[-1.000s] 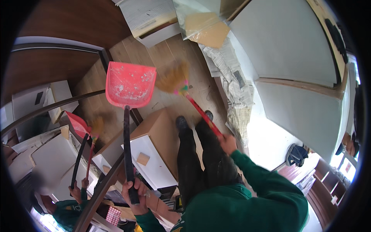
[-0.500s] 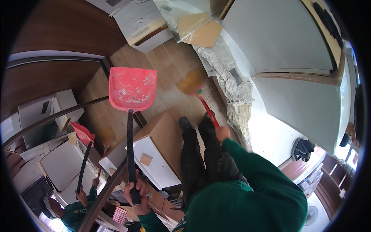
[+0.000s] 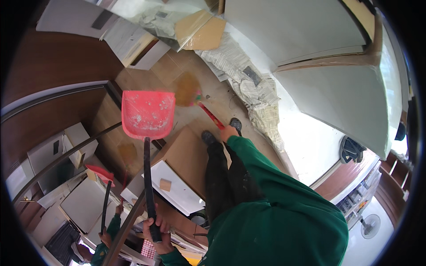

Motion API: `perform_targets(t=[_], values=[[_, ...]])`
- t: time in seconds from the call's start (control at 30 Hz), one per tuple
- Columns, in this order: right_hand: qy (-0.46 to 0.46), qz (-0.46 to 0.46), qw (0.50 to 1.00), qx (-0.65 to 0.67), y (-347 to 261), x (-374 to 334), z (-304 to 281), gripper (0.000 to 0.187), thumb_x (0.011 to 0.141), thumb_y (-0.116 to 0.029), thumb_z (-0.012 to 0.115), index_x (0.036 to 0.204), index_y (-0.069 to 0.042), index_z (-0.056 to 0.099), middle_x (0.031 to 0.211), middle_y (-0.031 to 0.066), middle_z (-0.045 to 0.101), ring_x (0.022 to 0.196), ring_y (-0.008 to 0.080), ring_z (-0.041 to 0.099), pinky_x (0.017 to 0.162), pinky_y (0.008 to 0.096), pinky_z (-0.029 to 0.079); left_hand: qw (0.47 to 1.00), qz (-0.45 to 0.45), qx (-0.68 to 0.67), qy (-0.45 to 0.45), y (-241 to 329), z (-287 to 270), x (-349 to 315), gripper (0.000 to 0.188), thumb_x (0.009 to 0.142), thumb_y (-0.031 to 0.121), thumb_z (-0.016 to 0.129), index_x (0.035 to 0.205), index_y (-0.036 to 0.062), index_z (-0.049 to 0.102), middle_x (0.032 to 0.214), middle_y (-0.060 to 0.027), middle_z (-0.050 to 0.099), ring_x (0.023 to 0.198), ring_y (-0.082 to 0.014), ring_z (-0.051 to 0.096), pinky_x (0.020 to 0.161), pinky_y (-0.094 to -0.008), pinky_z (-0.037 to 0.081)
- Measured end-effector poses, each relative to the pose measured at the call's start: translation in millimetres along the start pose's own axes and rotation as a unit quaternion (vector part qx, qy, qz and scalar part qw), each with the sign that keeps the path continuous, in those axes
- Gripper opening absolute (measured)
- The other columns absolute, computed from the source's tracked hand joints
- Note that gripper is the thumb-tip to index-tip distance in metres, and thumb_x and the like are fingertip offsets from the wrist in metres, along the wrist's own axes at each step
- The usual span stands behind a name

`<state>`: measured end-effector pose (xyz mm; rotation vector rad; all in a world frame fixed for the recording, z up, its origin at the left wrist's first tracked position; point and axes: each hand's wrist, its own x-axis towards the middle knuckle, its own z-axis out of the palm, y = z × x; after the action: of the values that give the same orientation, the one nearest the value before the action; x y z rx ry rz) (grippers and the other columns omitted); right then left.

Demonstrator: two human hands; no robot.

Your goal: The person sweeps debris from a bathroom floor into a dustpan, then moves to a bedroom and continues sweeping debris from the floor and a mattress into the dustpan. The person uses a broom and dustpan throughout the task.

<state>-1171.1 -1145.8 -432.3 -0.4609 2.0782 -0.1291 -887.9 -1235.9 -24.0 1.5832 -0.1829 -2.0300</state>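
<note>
In my left hand (image 3: pixel 160 228), at the lower left, is the black handle of a dustpan. The pan of this red dustpan (image 3: pixel 148 116) faces up at me, its surface spotted with pale dust and flakes. My right hand (image 3: pixel 228 132) is closed on the red handle of a broom (image 3: pixel 211 115). The broom's yellow-brown bristles (image 3: pixel 187 89) are blurred over the wood-look floor (image 3: pixel 166 68), just right of the pan's edge. Whether the bristles touch the pan I cannot tell.
A brown and white cabinet (image 3: pixel 179 179) with a small wooden block stands left of my legs. Crumpled newspaper (image 3: pixel 259 102) lies along the white ledge at right, below grey panels (image 3: pixel 306 31). Cardboard (image 3: pixel 206 33) sits at the far end. A mirror (image 3: pixel 66 177) at left reflects me.
The broom and my right hand have swung left, bringing the bristles closer to the dustpan. My left hand still grips the dustpan's handle. The whole view has shifted slightly.
</note>
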Motion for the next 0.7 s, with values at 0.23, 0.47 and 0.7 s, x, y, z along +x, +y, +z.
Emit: perform_targets(t=[0.23,0.47,0.7], values=[[0.018,0.168,0.984,0.063,142,-98,-22,0.032,0.081,-0.027,0.057,0.094,0.001,0.066,0.097,0.0246,0.064,0.096,0.038,0.062,0.083,0.0446,0.05,0.998,-0.028,0.057,-0.02,-9,24,2,0.048,0.081,0.021,0.053,0.12,-0.0053,0.048,0.064,-0.0017,0.043,0.046,-0.0106,0.035,0.041,-0.0249,0.029],[-0.015,0.193,0.973,0.126,170,-180,-40,0.036,0.082,-0.028,0.055,0.097,0.004,0.064,0.101,0.0269,0.063,0.098,0.0395,0.06,0.087,0.0456,0.047,0.989,-0.088,0.102,-0.068,20,55,16,0.048,0.081,0.023,0.052,0.118,-0.0074,0.047,0.064,0.0007,0.045,0.047,-0.009,0.038,0.041,-0.0242,0.03],[-0.019,0.11,0.978,0.176,118,-216,-73,0.031,0.081,-0.025,0.056,0.097,0.001,0.065,0.1,0.0243,0.064,0.094,0.0382,0.062,0.083,0.0452,0.05,0.958,-0.207,0.174,-0.096,78,98,60,0.048,0.082,0.024,0.052,0.115,-0.0114,0.047,0.066,-0.0001,0.049,0.048,-0.0102,0.039,0.042,-0.0254,0.03]])
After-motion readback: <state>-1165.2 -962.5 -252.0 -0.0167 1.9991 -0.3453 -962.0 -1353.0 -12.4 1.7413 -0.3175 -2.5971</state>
